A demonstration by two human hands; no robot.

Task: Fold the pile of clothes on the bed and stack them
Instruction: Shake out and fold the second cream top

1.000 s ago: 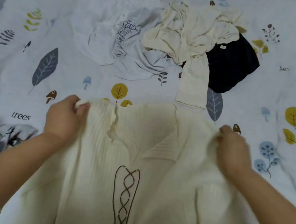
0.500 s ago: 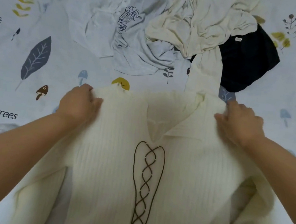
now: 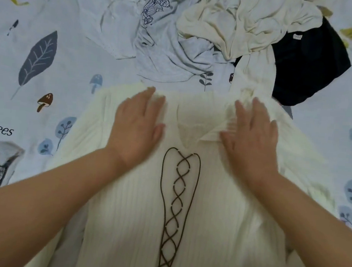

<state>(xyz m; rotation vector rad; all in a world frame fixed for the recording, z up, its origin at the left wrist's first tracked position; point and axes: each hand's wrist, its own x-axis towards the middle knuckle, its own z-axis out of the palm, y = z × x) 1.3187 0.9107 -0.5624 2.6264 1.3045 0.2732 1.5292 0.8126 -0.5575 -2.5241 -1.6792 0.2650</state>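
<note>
Currently, left hand (image 3: 138, 127) and right hand (image 3: 251, 138) press flat, fingers spread, on the cream sweater (image 3: 131, 226) laid face-up on the bed (image 3: 73, 76), near the pile of clothes (image 3: 235, 25).

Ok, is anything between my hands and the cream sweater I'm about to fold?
Nothing visible. The left hand and right hand both lie flat on the cream sweater, either side of its collar, touching the fabric directly.
</note>
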